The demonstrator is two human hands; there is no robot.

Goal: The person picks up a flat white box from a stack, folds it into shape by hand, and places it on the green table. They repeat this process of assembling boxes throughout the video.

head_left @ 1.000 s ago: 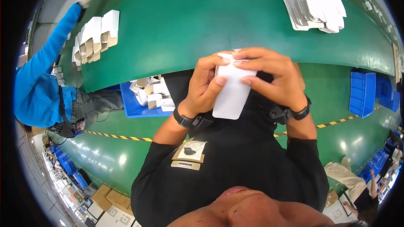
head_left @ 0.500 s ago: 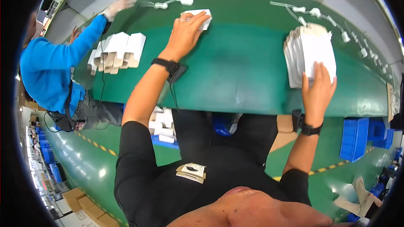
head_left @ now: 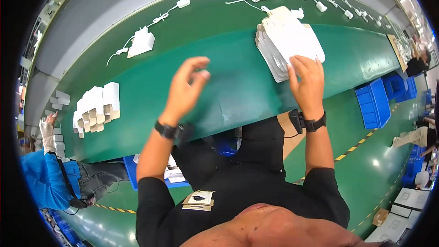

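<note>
My left hand hovers over the middle of the green table, its fingers bent and apart with nothing between them. At the near edge of a stack of flat white cartons, my right hand pinches the top flat carton between thumb and fingers. That carton lies slightly turned on the stack. Beyond my left hand, a small white box sits beside a white power adapter with a cable. Several folded white boxes with open brown ends lie together at the left.
More white adapters and cables run along the far side of the green table. A co-worker in a blue sweater stands at the left end. Blue bins stand on the floor at the right; another blue bin is under the table.
My left hand has let go of the small white box and drawn back toward me. My right hand has closed at the stack's edge, and the top carton has turned. The view has swung right.
</note>
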